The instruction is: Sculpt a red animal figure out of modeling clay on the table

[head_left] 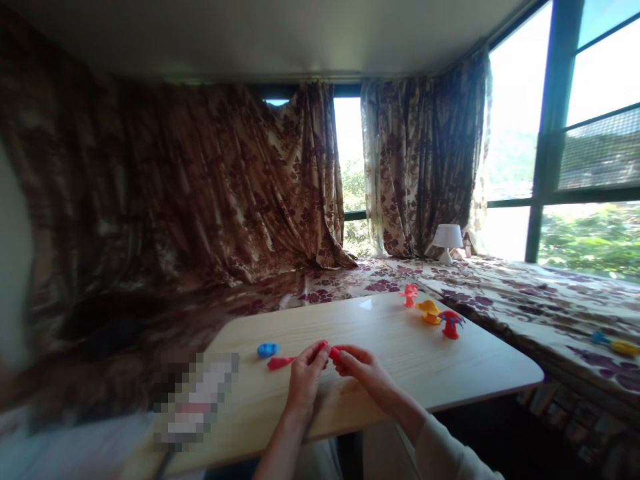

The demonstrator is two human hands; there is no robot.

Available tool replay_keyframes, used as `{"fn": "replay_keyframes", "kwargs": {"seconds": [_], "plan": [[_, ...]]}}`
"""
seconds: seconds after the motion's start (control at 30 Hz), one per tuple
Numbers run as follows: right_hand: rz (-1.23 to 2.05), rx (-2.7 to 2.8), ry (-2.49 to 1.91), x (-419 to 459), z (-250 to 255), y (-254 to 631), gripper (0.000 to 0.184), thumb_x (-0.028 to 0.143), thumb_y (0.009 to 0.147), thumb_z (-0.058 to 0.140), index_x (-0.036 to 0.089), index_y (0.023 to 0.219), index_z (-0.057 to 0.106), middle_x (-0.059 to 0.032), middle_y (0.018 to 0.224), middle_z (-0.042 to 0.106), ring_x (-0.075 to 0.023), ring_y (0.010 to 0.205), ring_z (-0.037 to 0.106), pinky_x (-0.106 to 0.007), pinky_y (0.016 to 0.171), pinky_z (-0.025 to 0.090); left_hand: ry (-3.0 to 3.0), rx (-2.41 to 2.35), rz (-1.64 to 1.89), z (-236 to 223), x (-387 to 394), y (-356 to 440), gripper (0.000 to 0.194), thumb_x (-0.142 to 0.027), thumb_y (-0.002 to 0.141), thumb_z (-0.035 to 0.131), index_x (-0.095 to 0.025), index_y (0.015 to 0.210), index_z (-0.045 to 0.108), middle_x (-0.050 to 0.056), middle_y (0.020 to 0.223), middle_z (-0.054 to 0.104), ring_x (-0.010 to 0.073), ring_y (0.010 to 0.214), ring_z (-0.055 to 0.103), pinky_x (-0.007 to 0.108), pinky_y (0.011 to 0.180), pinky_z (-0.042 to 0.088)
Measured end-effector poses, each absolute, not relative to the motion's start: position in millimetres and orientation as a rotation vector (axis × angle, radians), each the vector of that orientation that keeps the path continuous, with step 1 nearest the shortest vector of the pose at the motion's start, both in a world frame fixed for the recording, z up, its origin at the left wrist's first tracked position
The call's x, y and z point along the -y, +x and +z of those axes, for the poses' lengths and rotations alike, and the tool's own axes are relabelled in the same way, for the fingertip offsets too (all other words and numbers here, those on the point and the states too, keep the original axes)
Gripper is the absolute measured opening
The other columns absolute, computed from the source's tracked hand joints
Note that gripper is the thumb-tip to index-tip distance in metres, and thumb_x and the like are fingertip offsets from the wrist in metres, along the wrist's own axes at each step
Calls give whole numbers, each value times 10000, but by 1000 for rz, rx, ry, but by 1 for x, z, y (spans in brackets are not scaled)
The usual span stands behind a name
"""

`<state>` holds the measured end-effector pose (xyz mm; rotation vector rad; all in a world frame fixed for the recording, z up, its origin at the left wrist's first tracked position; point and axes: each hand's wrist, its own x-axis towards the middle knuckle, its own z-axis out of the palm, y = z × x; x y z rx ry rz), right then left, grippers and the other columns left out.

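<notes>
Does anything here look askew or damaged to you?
The patterned curtain behind the table looks askew: its top edge sags left of the narrow window, exposing a bright gap. The red material between the left hand and right hand is too small to judge.

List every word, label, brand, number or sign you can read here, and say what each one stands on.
None: no text can be read anywhere in this view.
Pixelated patch on the table: blurred out, so any print there is unreadable.
Red piece at the right hand, blue piece and lamp: no lettering visible; anything tiny would be too small to read.
</notes>
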<state>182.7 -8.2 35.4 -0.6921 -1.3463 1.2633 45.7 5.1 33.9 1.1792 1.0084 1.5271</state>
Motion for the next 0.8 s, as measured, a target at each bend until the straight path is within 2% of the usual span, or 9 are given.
{"fn": "replay_keyframes", "kwargs": {"seconds": [0.1, 0.2, 0.33, 0.43, 0.57, 0.8], "plan": [[1196, 1339, -731, 11, 38, 180, 375, 489, 732, 615, 141, 832, 714, -31, 721, 653, -130, 640, 549, -254, 626, 437, 1079, -971, 1557, 32, -4, 48, 401, -394, 555, 758, -142, 864, 715, 36, 705, 692, 110, 591, 557, 250, 624, 463], [1137, 1344, -774, 11, 37, 179, 379, 486, 736, 606, 133, 822, 714, -21, 654, 637, -133, 608, 543, -258, 600, 440, 1078, -941, 1572, 32, -3, 48, 363, -380, 560, 758, -147, 835, 720, 31, 685, 687, 120, 620, 562, 248, 632, 458], [995, 1405, -771, 5, 26, 175, 404, 426, 726, 637, 165, 1035, 654, -46, 819, 687, -169, 715, 595, -295, 660, 480, 1094, -959, 1582, 32, -3, 47, 350, -403, 563, 747, -151, 805, 719, 21, 641, 678, 128, 605, 564, 247, 616, 448], [892, 1461, -733, 3, 21, 173, 400, 384, 712, 661, 182, 1056, 639, -59, 918, 688, -195, 797, 612, -330, 720, 495, 1136, -954, 1573, 35, 1, 49, 362, -428, 596, 722, -150, 828, 715, 19, 652, 677, 130, 610, 568, 240, 614, 441], [974, 1396, -689, 4, 22, 172, 351, 380, 749, 627, 171, 1031, 643, -50, 860, 692, -179, 754, 616, -331, 719, 501, 1280, -866, 1501, 39, 8, 52, 355, -464, 715, 613, -156, 863, 707, 15, 675, 669, 118, 617, 556, 228, 606, 429], [1044, 1356, -668, 7, 26, 171, 306, 387, 711, 664, 160, 915, 671, -38, 787, 684, -159, 684, 605, -299, 670, 491, 1200, -976, 1577, 35, 3, 50, 333, -400, 633, 701, -160, 863, 704, 36, 744, 708, 151, 703, 600, 264, 686, 460]]}}
